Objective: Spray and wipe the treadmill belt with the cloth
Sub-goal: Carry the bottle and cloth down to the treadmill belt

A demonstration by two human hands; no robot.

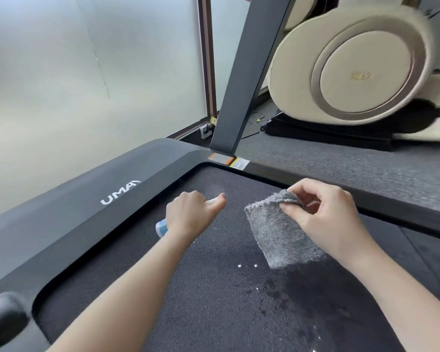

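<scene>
The dark woven treadmill belt (214, 295) fills the lower middle of the view, with wet dark patches and white droplets at its lower right. My left hand (191, 215) grips a small spray bottle (161, 227) over the belt; its blue-and-white base pokes out behind the wrist and the index finger lies forward on the white nozzle. A faint mist hangs just ahead of the nozzle. My right hand (323, 212) pinches the top corner of a grey fluffy cloth (277, 232), which hangs down over the belt's right side.
The black motor cover (92, 199) with white lettering borders the belt on the left. A dark upright post (241, 92) rises at the far corner by warning stickers. A beige massage chair (353, 64) stands on grey carpet to the right. Frosted glass panels lie behind.
</scene>
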